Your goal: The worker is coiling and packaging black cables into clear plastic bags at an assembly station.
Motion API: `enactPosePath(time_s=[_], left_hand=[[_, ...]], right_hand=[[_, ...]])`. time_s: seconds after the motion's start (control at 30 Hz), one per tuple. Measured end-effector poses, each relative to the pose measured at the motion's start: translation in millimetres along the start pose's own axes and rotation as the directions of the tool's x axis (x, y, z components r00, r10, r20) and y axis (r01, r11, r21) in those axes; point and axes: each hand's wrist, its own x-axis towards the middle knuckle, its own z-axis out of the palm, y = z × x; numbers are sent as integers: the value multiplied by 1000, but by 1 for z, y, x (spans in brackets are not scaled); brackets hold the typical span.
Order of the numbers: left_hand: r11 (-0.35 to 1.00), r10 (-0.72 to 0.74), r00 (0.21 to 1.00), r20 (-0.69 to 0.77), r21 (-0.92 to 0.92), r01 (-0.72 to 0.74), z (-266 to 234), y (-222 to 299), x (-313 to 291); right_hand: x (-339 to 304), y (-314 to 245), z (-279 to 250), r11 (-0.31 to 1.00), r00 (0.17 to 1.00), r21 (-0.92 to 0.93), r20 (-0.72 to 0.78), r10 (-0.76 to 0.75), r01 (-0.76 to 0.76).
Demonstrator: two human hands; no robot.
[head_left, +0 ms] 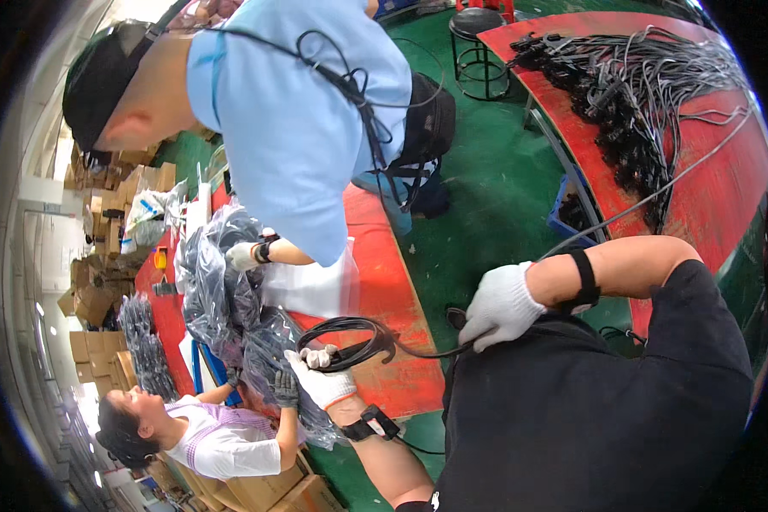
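My left hand (322, 381), in a white knitted glove, is closed around a loose coil of black cable (363, 340). From the coil one strand stretches across to my right hand (502, 307), also white-gloved, whose fingers are closed on it close to my black shirt. A thin grey cable (648, 198) runs from the far right table to behind my right hand; whether it is the same cable is hidden. Both my wrists carry black straps, the left with a small box. Beyond my left hand are clear plastic bags of dark bundled cables (222, 290).
A red table (392, 290) lies between me and a co-worker in a blue shirt (299, 111), whose gloved hand touches the bags. Another person (222, 435) wears grey gloves. A second red table (563, 51) bears many cables. A black stool (478, 26) and cardboard boxes (102, 350) stand around.
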Motion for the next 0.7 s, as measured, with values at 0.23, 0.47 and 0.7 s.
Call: enactPosePath(time_s=[0.23, 0.47, 0.7], left_hand=[[924, -63, 988, 143, 383, 4, 76, -66, -35], [767, -367, 921, 126, 602, 223, 104, -119, -76], [535, -537, 813, 225, 836, 122, 118, -101, -86]], right_hand=[[18, -16, -35, 1000, 979, -27, -201, -12, 7], [42, 0, -66, 970, 964, -209, -257, 66, -122], [41, 51, -76, 990, 953, -121, -301, 28, -68]])
